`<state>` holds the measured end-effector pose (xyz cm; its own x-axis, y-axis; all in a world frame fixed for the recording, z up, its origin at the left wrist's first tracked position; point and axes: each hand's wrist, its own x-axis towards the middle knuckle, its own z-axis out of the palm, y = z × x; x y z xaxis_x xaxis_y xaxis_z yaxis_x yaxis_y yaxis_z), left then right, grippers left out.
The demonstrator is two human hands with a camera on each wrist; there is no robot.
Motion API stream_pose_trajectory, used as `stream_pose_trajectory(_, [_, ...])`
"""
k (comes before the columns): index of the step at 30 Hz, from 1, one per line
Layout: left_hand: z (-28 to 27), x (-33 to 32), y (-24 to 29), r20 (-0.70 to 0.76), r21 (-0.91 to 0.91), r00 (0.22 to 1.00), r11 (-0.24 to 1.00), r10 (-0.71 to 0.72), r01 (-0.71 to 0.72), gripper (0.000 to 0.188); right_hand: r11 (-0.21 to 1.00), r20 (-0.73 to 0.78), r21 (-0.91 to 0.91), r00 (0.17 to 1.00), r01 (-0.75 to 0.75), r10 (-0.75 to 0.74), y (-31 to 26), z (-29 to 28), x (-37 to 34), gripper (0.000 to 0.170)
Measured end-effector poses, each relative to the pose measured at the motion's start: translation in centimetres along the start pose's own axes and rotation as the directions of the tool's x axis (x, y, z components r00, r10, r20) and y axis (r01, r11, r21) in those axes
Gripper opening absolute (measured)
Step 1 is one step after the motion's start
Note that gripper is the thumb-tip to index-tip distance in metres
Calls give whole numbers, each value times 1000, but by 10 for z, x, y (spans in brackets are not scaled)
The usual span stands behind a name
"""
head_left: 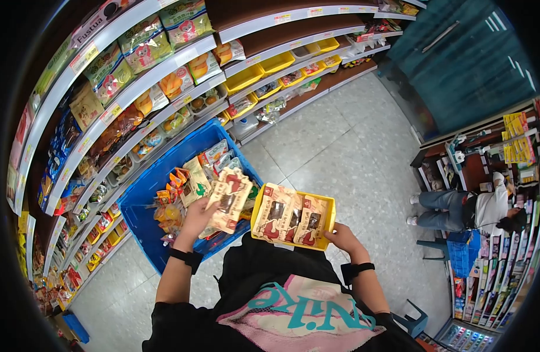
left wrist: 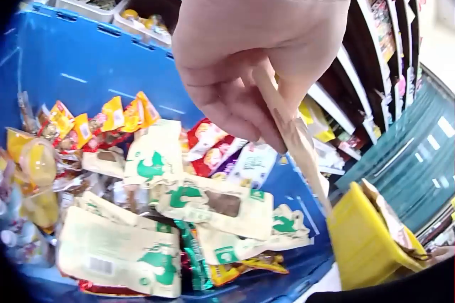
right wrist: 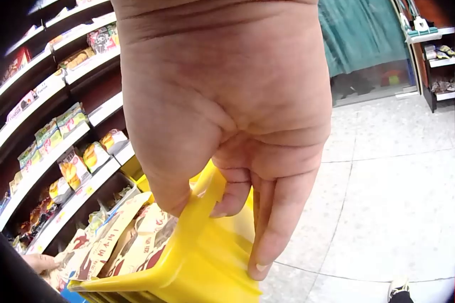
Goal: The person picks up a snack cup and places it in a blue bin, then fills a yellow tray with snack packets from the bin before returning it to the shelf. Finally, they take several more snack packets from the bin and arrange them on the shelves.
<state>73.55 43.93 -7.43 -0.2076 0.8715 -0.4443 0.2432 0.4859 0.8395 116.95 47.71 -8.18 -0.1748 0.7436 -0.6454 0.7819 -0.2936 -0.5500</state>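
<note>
My left hand [head_left: 198,218] pinches a cream snack packet [head_left: 230,202] with a dark window, over the blue crate [left wrist: 78,68]. In the left wrist view that packet is edge-on between thumb and fingers. My right hand [head_left: 345,239] grips the rim of a yellow basket [right wrist: 206,260], thumb inside and fingers outside. Several cream packets with red print [head_left: 274,212] stand upright in this basket, right of the held one. Inside the crate lie cream packets with green print [left wrist: 213,203], orange-wrapped snacks [left wrist: 110,115] and other bagged food.
Curved shelves of bagged snacks [head_left: 144,44] run along the left and back, with yellow bins [head_left: 243,79] on lower tiers. Tiled floor [head_left: 340,141] lies beyond the crate. At right, a person [head_left: 458,211] is by another shelf, near a blue basket [head_left: 462,255] and a stool [head_left: 411,320].
</note>
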Motion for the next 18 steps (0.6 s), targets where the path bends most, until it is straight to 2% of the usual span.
stream_pose_trajectory(2, [27,10,-3,76,-239,995,970,66,-46,20,1000,16,-1,1000,19,-19,4,1,4,39])
stream_pose_trajectory(4, [52,11,15,175,-147,971,979,164,-139,19,999,2,19,1000,29,-29,-2,-1,2,39])
stream_pose_trajectory(6, [76,11,25,333,-217,928,971,166,-97,16,999,7,16,999,34,-34,-1,-1,2,40])
stream_pose_trajectory(8, [104,9,31,441,-363,878,932,189,-18,18,1000,19,2,999,28,-28,2,-1,5,41])
stream_pose_trajectory(10, [122,7,40,529,-287,837,958,142,19,19,999,46,23,999,23,-24,2,-2,6,41])
stream_pose_trajectory(12, [132,7,37,564,-216,815,976,135,-13,18,1000,51,24,999,3,-4,2,-3,7,41])
stream_pose_trajectory(14, [144,13,16,534,48,838,985,115,-166,21,995,45,90,998,40,-45,3,-4,8,42])
stream_pose_trajectory(15, [140,7,29,480,214,867,940,136,-266,22,995,43,97,998,39,-43,6,-4,9,42])
stream_pose_trajectory(16, [137,1,42,484,218,865,938,135,-268,22,992,57,109,996,55,-61,8,-4,11,41])
stream_pose_trajectory(18, [136,-6,62,428,519,901,796,73,-311,30,989,70,126,994,72,-81,11,-5,14,39])
